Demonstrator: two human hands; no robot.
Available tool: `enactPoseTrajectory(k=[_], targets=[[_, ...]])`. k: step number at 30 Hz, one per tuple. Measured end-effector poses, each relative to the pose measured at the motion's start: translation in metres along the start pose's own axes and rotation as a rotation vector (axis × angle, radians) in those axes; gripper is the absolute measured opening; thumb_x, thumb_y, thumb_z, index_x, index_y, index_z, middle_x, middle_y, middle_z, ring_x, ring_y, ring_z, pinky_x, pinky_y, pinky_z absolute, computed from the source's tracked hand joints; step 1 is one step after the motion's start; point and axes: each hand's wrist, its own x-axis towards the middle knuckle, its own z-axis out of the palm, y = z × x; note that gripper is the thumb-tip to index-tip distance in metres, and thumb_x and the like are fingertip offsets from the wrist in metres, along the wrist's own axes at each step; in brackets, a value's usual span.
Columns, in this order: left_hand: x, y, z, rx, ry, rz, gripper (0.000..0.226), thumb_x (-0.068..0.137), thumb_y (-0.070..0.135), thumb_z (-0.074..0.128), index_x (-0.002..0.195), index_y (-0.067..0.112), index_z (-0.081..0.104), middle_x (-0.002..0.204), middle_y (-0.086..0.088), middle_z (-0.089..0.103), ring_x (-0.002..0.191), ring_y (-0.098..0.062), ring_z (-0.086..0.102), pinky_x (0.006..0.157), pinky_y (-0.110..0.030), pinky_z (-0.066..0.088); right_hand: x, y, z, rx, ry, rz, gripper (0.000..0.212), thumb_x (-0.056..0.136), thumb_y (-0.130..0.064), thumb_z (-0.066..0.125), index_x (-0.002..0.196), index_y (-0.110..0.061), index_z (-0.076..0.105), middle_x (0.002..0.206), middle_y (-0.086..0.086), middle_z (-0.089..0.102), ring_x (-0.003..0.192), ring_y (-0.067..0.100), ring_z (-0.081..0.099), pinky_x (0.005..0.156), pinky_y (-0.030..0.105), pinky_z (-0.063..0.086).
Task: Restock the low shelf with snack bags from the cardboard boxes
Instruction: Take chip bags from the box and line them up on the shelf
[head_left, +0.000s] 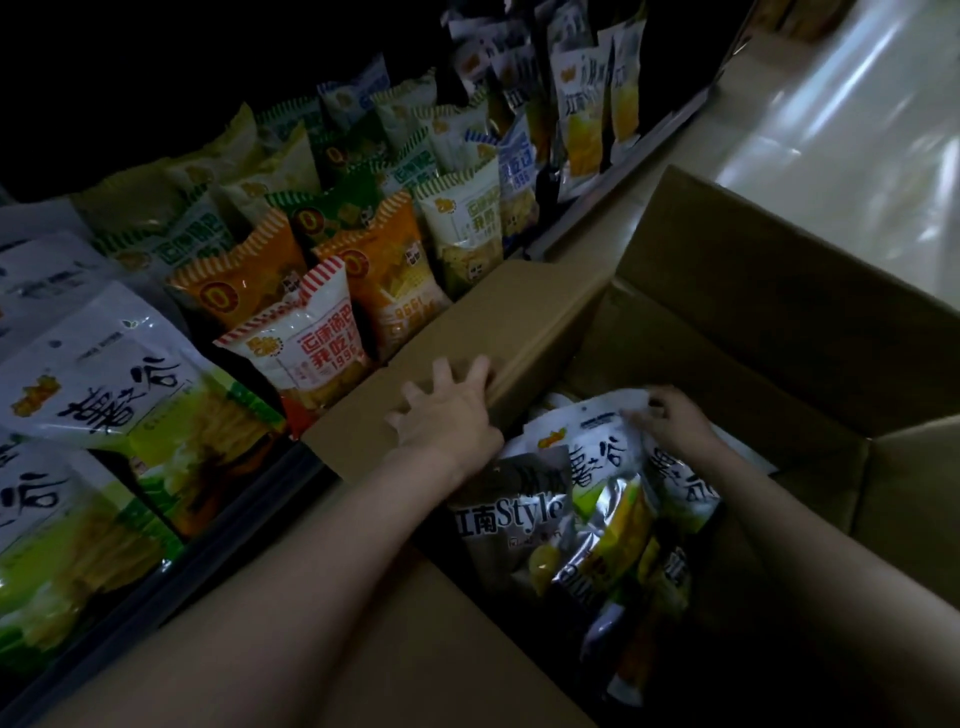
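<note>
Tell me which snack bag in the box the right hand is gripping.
The white bag lying topmost; the right hand pinches its upper edge, unlike the grey Style bag beside it.

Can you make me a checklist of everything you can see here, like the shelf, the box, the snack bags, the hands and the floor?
Surface: low shelf, packed with standing snack bags.
Job's things: open cardboard box with white snack bags inside; shelf holds orange bags and a red-striped bag.
Clutter: nothing seen.
Grippers: left hand rests with spread fingers on the box flap; right hand pinches the top of a white bag in the box.
Cables: nothing seen.
Surroundings: dim light; shiny floor beyond the box.
</note>
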Motion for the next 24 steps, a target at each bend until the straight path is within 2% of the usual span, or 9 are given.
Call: enactPoseTrajectory(k=[3, 6, 7, 9, 10, 12, 16, 20, 24], targets=[[-0.001, 0.009, -0.003, 0.102, 0.062, 0.057, 0.057, 0.089, 0.029, 0.056, 0.137, 0.03, 0.025, 0.145, -0.011, 0.016, 0.131, -0.041, 0.02, 0.108, -0.059, 0.023, -0.026, -0.028, -0.02, 0.433, -0.062, -0.091, 0.008, 0.091, -0.012, 0.058, 0.098, -0.012, 0.063, 0.096, 0.009, 0.064, 0.085, 0.02, 0.062, 0.081, 0.04, 0.049], [-0.002, 0.027, -0.004, -0.008, 0.041, 0.304, 0.068, 0.083, 0.054, 0.058, 0.141, 0.03, 0.031, 0.146, -0.006, 0.03, 0.136, -0.03, 0.023, 0.113, -0.049, 0.018, -0.047, -0.052, -0.041, 0.536, -0.146, -0.165, 0.015, 0.09, -0.011, 0.059, 0.104, -0.011, 0.064, 0.099, 0.014, 0.067, 0.089, 0.027, 0.065, 0.083, 0.043, 0.052], [-0.004, 0.034, -0.005, -0.093, 0.02, 0.357, 0.064, 0.082, 0.054, 0.061, 0.136, 0.028, 0.04, 0.138, -0.005, 0.044, 0.131, -0.027, 0.035, 0.11, -0.043, 0.025, -0.051, -0.055, -0.046, 0.548, -0.169, -0.179, 0.017, 0.09, -0.012, 0.058, 0.106, -0.009, 0.064, 0.1, 0.014, 0.067, 0.09, 0.026, 0.065, 0.082, 0.041, 0.053], [-0.005, 0.036, -0.008, -0.112, 0.134, 0.407, 0.024, 0.087, 0.04, 0.061, 0.105, 0.025, 0.061, 0.1, -0.004, 0.064, 0.107, -0.024, 0.058, 0.087, -0.029, 0.039, -0.059, -0.051, -0.054, 0.607, -0.183, -0.157, 0.016, 0.093, -0.015, 0.052, 0.102, -0.01, 0.065, 0.1, 0.01, 0.067, 0.091, 0.022, 0.064, 0.083, 0.037, 0.052], [-0.006, 0.035, -0.012, -0.051, 0.236, 0.397, 0.009, 0.091, 0.033, 0.056, 0.089, 0.025, 0.061, 0.083, -0.003, 0.06, 0.095, -0.025, 0.06, 0.076, -0.028, 0.035, -0.063, -0.043, -0.057, 0.646, -0.144, -0.113, 0.019, 0.095, -0.018, 0.048, 0.1, -0.011, 0.065, 0.104, 0.008, 0.066, 0.096, 0.02, 0.063, 0.084, 0.035, 0.049], [-0.005, 0.025, -0.015, 0.042, 0.353, 0.354, 0.019, 0.095, 0.027, 0.048, 0.079, 0.023, 0.056, 0.068, 0.002, 0.051, 0.085, -0.026, 0.058, 0.075, -0.029, 0.029, -0.065, -0.018, -0.06, 0.613, 0.054, 0.064, 0.029, 0.097, -0.028, 0.044, 0.113, -0.011, 0.062, 0.123, 0.01, 0.059, 0.113, 0.022, 0.055, 0.089, 0.033, 0.044], [0.005, 0.017, -0.002, 0.096, 0.322, 0.349, 0.019, 0.097, 0.026, 0.046, 0.093, 0.025, 0.065, 0.074, 0.007, 0.055, 0.084, -0.019, 0.053, 0.102, -0.034, 0.02, -0.055, 0.03, -0.031, 0.416, 0.222, 0.506, 0.083, 0.086, -0.048, 0.057, 0.148, -0.009, 0.017, 0.151, 0.019, 0.025, 0.136, 0.036, 0.031, 0.107, 0.046, 0.031], [0.012, 0.019, 0.007, 0.089, 0.336, 0.366, 0.02, 0.097, 0.03, 0.047, 0.1, 0.025, 0.066, 0.072, 0.011, 0.05, 0.098, -0.018, 0.055, 0.109, -0.035, 0.015, -0.041, 0.048, 0.008, 0.456, 0.406, 0.536, 0.104, 0.074, -0.046, 0.072, 0.15, -0.012, 0.009, 0.156, 0.015, 0.011, 0.142, 0.037, 0.015, 0.115, 0.051, 0.02], [0.021, 0.012, 0.011, 0.087, 0.362, 0.352, 0.02, 0.097, 0.033, 0.047, 0.096, 0.027, 0.066, 0.062, 0.013, 0.047, 0.089, -0.014, 0.055, 0.108, -0.032, 0.013, -0.027, 0.053, 0.032, 0.694, 0.524, 0.57, 0.105, 0.07, -0.033, 0.08, 0.149, -0.025, 0.011, 0.154, 0.014, 0.013, 0.139, 0.04, 0.02, 0.111, 0.05, 0.025]])
